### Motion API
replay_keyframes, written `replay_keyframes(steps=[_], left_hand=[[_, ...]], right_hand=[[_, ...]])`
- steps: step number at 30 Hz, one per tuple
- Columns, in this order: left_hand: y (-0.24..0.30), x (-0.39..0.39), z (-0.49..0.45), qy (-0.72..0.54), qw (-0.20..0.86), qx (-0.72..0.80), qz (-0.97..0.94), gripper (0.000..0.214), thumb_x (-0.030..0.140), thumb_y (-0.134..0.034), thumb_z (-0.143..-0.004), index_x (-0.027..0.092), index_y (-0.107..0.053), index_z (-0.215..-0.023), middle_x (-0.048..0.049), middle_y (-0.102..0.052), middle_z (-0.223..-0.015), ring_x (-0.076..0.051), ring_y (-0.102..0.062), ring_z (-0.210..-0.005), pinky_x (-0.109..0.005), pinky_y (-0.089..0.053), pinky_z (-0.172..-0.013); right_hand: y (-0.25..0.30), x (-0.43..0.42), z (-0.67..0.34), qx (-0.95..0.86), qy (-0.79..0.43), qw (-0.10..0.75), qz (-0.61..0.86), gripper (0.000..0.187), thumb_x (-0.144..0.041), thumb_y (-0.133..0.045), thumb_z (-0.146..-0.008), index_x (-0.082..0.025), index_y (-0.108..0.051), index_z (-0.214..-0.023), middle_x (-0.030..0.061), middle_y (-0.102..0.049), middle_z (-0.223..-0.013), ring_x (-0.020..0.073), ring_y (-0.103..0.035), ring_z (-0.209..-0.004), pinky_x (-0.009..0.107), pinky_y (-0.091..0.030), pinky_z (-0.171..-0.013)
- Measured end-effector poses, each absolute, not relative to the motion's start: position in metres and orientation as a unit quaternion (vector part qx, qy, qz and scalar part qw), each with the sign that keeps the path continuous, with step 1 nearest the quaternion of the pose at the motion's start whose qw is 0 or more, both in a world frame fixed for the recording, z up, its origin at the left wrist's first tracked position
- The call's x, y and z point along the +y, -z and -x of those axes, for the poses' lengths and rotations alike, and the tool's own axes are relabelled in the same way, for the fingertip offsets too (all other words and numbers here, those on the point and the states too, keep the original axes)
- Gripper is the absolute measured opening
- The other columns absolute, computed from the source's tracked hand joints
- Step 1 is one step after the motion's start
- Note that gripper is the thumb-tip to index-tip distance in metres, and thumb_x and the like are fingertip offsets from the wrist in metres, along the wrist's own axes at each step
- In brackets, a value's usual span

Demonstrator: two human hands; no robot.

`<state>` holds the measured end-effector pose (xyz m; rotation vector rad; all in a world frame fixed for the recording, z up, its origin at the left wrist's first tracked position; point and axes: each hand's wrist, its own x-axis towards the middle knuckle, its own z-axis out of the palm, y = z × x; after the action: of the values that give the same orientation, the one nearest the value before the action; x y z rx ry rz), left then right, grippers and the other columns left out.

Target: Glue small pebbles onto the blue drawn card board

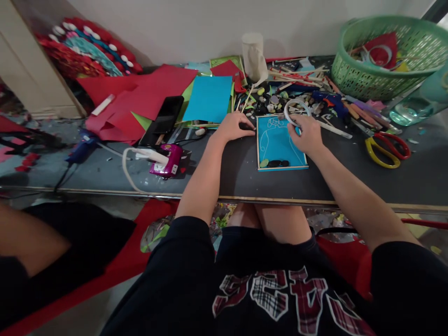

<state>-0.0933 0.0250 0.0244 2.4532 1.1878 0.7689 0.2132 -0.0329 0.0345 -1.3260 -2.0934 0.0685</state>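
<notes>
On the dark table lies a blue card [276,144] framed with thin pale sticks, carrying white line drawings. Along its bottom edge sit a green pebble [263,163] and dark pebbles [278,164]. My left hand [234,128] rests at the card's left edge, thumb and fingers curved with a gap between them. Over the upper right of the card, my right hand [308,135] has its fingers bent and pressed together; whatever they hold is hidden. Just behind those fingers is a white ring, like a tape roll [287,112].
Behind the card are loose pebbles [273,100], sticks and a white roll [252,53]. Scissors [383,151], a green basket [374,79] and a clear cup [406,114] stand right. Left are a purple power socket [166,161], phone [168,114], red paper [154,98] and glue gun [82,147].
</notes>
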Motion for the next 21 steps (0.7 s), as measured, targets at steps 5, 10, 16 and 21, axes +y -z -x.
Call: replay_keyframes(steps=[5, 10, 16, 21], left_hand=[[-0.025, 0.025, 0.096, -0.241, 0.185, 0.400, -0.864, 0.040, 0.065, -0.089, -0.075, 0.029, -0.087, -0.090, -0.0079, -0.081, -0.092, -0.028, -0.077, -0.098, -0.048, -0.060, -0.107], [-0.027, 0.021, 0.088, -0.227, 0.193, 0.396, -0.869, 0.029, 0.056, -0.082, -0.084, 0.027, -0.086, -0.084, -0.0087, -0.081, -0.087, -0.030, -0.074, -0.103, -0.046, -0.062, -0.096], [-0.028, 0.019, 0.078, -0.227, 0.147, 0.382, -0.883, 0.015, 0.039, -0.077, -0.082, 0.025, -0.082, -0.079, -0.0058, -0.075, -0.079, -0.026, -0.070, -0.094, -0.041, -0.059, -0.090], [-0.036, 0.016, 0.081, -0.217, 0.110, 0.446, -0.862, 0.020, 0.036, -0.070, -0.092, 0.021, -0.084, -0.092, -0.0105, -0.077, -0.094, -0.031, -0.066, -0.111, -0.049, -0.054, -0.106]], right_hand=[[-0.035, -0.032, -0.213, -0.796, -0.037, 0.309, 0.520, 0.046, -0.044, -0.041, -0.101, -0.021, -0.076, -0.122, 0.0153, -0.080, -0.106, 0.0348, -0.073, -0.100, 0.055, -0.056, -0.097], [-0.035, -0.035, -0.210, -0.798, -0.041, 0.300, 0.520, 0.047, -0.043, -0.040, -0.103, -0.022, -0.074, -0.127, 0.0148, -0.079, -0.108, 0.0344, -0.072, -0.104, 0.054, -0.055, -0.099], [-0.033, -0.035, -0.211, -0.801, -0.043, 0.290, 0.522, 0.044, -0.042, -0.042, -0.103, -0.020, -0.074, -0.123, 0.0156, -0.078, -0.104, 0.0341, -0.071, -0.103, 0.053, -0.055, -0.098], [-0.029, -0.031, -0.213, -0.792, -0.026, 0.330, 0.512, 0.036, -0.040, -0.046, -0.101, -0.022, -0.075, -0.114, 0.0137, -0.078, -0.096, 0.0314, -0.072, -0.092, 0.048, -0.056, -0.088]])
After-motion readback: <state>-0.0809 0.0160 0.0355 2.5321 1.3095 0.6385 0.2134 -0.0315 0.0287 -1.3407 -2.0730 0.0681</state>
